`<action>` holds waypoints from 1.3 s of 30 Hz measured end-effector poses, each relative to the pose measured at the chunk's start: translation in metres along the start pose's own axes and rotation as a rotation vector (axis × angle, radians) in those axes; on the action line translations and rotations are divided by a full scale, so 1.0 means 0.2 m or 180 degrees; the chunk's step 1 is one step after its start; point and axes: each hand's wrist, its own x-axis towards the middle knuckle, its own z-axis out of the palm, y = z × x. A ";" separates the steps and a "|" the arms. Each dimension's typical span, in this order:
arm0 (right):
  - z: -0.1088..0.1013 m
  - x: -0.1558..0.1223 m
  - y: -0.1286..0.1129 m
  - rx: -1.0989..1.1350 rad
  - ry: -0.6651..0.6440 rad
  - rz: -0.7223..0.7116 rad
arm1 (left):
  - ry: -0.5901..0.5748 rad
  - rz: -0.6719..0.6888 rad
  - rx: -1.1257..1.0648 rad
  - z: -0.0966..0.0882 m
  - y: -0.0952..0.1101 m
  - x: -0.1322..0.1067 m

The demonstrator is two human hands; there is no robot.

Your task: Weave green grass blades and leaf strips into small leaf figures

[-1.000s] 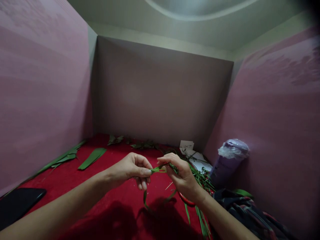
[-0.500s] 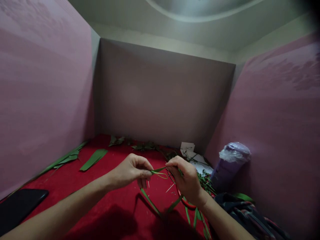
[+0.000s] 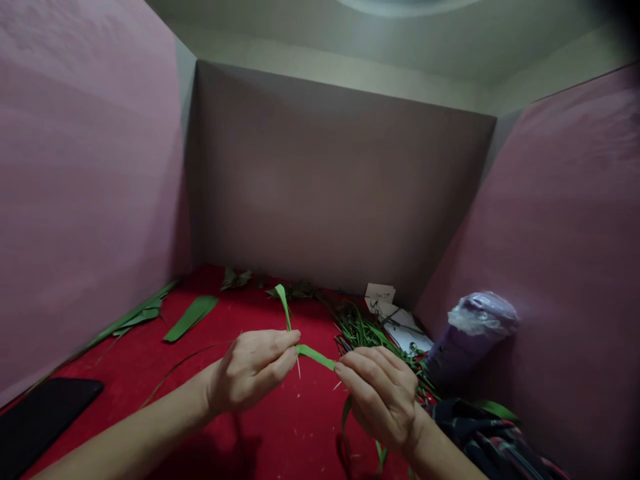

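Note:
A narrow green leaf strip [image 3: 316,356] is stretched between my two hands above a red cloth [image 3: 300,433]. My left hand [image 3: 257,367] pinches it between thumb and fingers, and a folded end of green leaf stands up above those fingertips. Thumb and fingers of my right hand [image 3: 383,390] grip the strip's other side. Below the right hand a green length hangs down in a curve; whether it belongs to the same strip I cannot tell. Thin pale slivers show near both sets of fingertips.
Cut green stems [image 3: 367,330] lie in a heap behind my right hand, beside white papers [image 3: 403,333]. A purple container [image 3: 457,343] topped with clear plastic stands at right, near dark patterned fabric [image 3: 490,433]. At left are a broad leaf piece [image 3: 191,319] and a flat black object [image 3: 50,417].
My hands have moved lower and a little apart, drawing the strip straighter between them. A folded leaf end now points up from my left fingers, and the lower loop has swung away.

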 end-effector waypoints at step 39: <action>-0.05 0.13 0.10 0.3899 -0.0495 0.4133 | -0.0097 -0.2868 -0.2073 0.12 0.05 0.06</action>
